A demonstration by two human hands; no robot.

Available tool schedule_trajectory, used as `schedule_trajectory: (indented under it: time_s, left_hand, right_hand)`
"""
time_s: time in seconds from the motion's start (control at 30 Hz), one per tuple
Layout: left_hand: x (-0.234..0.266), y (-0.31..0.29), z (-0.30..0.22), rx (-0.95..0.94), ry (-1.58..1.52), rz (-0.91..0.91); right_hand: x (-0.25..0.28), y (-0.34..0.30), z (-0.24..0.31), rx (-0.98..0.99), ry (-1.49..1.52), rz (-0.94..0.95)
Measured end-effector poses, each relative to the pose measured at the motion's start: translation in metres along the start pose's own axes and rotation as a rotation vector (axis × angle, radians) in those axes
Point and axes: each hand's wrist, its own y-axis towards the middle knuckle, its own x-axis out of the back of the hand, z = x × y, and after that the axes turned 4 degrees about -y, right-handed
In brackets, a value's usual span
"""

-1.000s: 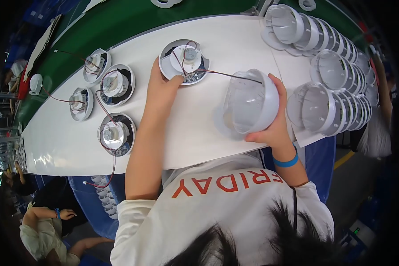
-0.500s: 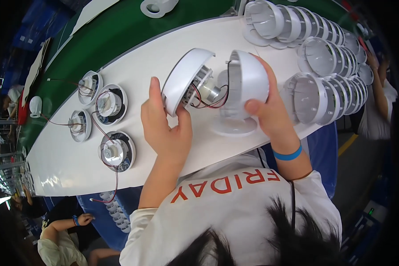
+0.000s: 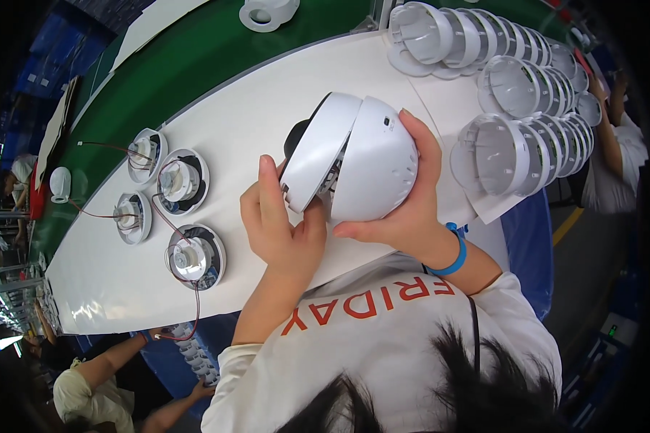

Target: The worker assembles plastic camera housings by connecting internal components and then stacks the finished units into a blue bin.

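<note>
Between my two hands are two halves of a white rounded housing, held above the white table. My left hand [image 3: 285,234] grips the front half [image 3: 325,133], which has a black part on its outer side. My right hand [image 3: 419,206] is wrapped round the rear shell [image 3: 379,159], a smooth white dome with a small dark port near its upper edge. The halves touch or nearly touch along the top. Lower down, a wedge-shaped gap shows some of the inner parts. The wires inside are mostly hidden.
Several open white units with wires, one a near unit [image 3: 195,256], lie on the table [image 3: 253,289] to the left. Nested white shells [image 3: 491,155] stand in rows at the right. A green belt [image 3: 195,54] runs behind. Co-workers' arms [image 3: 108,361] show at lower left and far right.
The rear shell has turned and come left against the front half, so the open gap has narrowed to a wedge. A co-worker's arms at lower left have moved.
</note>
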Motion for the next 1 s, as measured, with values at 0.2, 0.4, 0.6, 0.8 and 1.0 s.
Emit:
schedule_trajectory:
  time_s: [0.2, 0.4, 0.6, 0.8, 1.0]
  left_hand:
    - [-0.0008, -0.0019, 0.0026, -0.005, -0.095, -0.023]
    - [-0.0034, -0.0074, 0.0050, 0.063, -0.171, -0.030]
    - [-0.0016, -0.0055, 0.0085, 0.029, -0.174, -0.035]
    - [0.0018, -0.0014, 0.0069, -0.060, -0.144, -0.027]
    - [0.0019, -0.0028, 0.0057, -0.026, -0.133, -0.024]
  right_hand:
    - [-0.0014, -0.0003, -0.0005, 0.151, -0.260, -0.065]
    - [-0.0049, 0.0003, -0.0030, 0.252, -0.311, -0.115]
    - [-0.0033, 0.0005, -0.0018, 0.303, -0.395, -0.105]
    - [-0.0015, 0.0023, -0.0029, 0.336, -0.402, -0.075]
    - [-0.0001, -0.0023, -0.0021, 0.371, -0.518, -0.033]
